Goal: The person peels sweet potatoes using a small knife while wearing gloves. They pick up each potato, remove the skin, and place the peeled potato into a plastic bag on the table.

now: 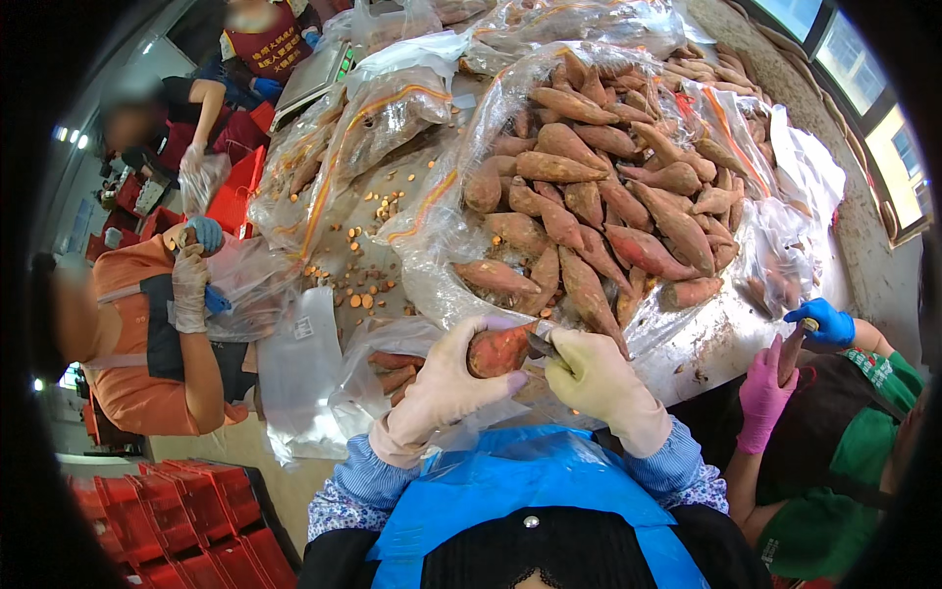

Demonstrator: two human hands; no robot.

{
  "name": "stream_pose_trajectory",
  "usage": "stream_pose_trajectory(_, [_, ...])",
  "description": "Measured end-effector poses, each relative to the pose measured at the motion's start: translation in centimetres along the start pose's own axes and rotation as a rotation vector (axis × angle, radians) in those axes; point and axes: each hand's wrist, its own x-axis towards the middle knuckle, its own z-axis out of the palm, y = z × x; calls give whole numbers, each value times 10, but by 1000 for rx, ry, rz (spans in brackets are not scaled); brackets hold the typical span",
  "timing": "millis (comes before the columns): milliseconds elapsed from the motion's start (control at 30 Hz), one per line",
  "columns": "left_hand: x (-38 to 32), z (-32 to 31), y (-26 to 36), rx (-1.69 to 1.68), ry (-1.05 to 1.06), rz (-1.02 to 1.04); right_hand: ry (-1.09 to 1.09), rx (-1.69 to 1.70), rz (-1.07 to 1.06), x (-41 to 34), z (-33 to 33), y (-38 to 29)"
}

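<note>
A reddish sweet potato sits between the thumb and fingers of my left hand, which wears a pale rubber glove. In my right hand, gloved in yellowish white, is a small dark knife; its blade is against the right end of the sweet potato. Most of the knife's handle is hidden in my fist. Just beyond my hands lies a large heap of sweet potatoes on an opened clear plastic bag. Below my left hand, a smaller clear bag holds a few sweet potatoes.
Cut orange sweet potato ends litter the metal table. Filled bags and a scale stand farther back. Co-workers are at left and right; the right one's pink-gloved hand holds a sweet potato. Red crates are at lower left.
</note>
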Motion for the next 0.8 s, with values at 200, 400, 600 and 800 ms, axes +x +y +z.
stream_pose_trajectory(200, [0,3,-7,31,5,62,-10,-50,-4,3,3,-1])
stream_pose_trajectory(400, [-4,-1,1,96,-17,51,-6,-103,53,5,15,18])
stream_pose_trajectory(600, [-8,1,-3,-651,-80,-46,-26,434,390,14,20,60])
stream_pose_trajectory(800, [17,9,-26,-1113,-23,15,-96,1029,438,6,31,1])
